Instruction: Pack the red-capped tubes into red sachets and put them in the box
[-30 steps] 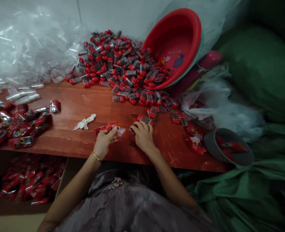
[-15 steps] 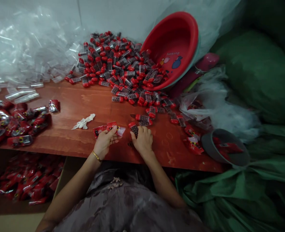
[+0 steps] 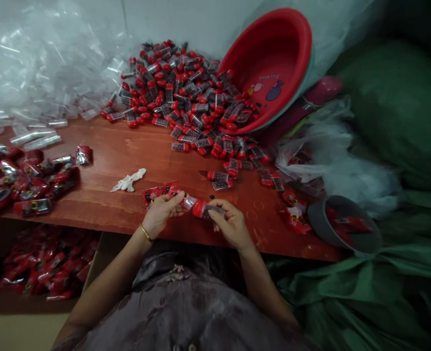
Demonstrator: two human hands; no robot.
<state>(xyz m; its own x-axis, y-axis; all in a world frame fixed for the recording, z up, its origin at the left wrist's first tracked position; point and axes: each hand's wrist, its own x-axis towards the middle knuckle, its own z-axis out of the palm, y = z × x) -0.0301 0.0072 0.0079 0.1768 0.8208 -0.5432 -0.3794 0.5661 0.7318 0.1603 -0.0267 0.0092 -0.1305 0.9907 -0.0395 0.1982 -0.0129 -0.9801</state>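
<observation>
Lifted off the red-brown wooden counter [image 3: 127, 146] since half a second ago, the right hand [image 3: 232, 225] now pinches a red-capped clear vial [image 3: 205, 209] at the near edge, its cap meeting the red printed plastic sleeve [image 3: 162, 191] closed in the left hand's [image 3: 160, 214] grip. Behind, a tilted red plastic basin [image 3: 273, 63] spills matching vials.

tipped red basin [image 3: 273, 53], grey bowl [image 3: 319, 222], white scrap [image 3: 129, 179]
</observation>
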